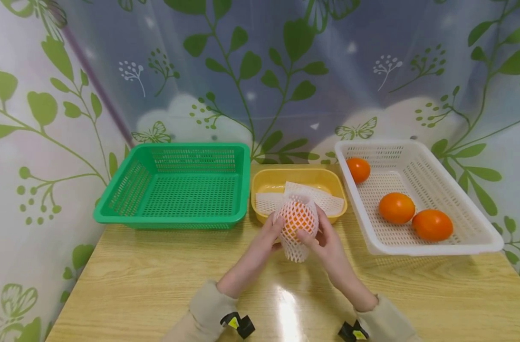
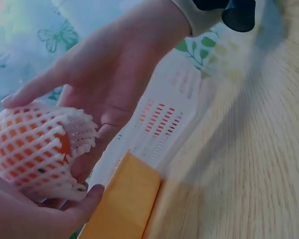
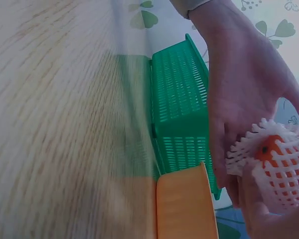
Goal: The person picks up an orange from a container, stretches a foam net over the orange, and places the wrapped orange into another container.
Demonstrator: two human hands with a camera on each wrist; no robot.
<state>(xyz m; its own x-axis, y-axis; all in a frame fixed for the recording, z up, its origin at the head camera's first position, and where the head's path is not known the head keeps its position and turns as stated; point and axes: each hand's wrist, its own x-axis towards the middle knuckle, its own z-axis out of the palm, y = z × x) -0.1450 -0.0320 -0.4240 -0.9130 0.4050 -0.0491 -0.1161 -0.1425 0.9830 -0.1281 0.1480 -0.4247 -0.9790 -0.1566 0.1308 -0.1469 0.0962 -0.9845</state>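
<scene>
An orange (image 1: 297, 219) sits inside a white foam net sleeve (image 1: 295, 249), whose loose end hangs below the fruit in the head view. My left hand (image 1: 264, 237) holds it from the left side, the thumb lying along the net. From the other side my right hand (image 1: 326, 242) grips it, thumb on the front of the mesh. In the right wrist view, part of the orange's skin (image 3: 270, 148) shows with a dark spot, at the net's open end. Just behind the hands is a yellow basin (image 1: 294, 175) with flat foam net sleeves (image 1: 313, 195) in it.
A green basket (image 1: 170, 220) stands at the left of the wooden table (image 1: 157, 275). At the right, a white basket (image 1: 435, 249) holds three bare oranges (image 1: 397, 208). A patterned curtain (image 1: 251, 95) hangs behind the table.
</scene>
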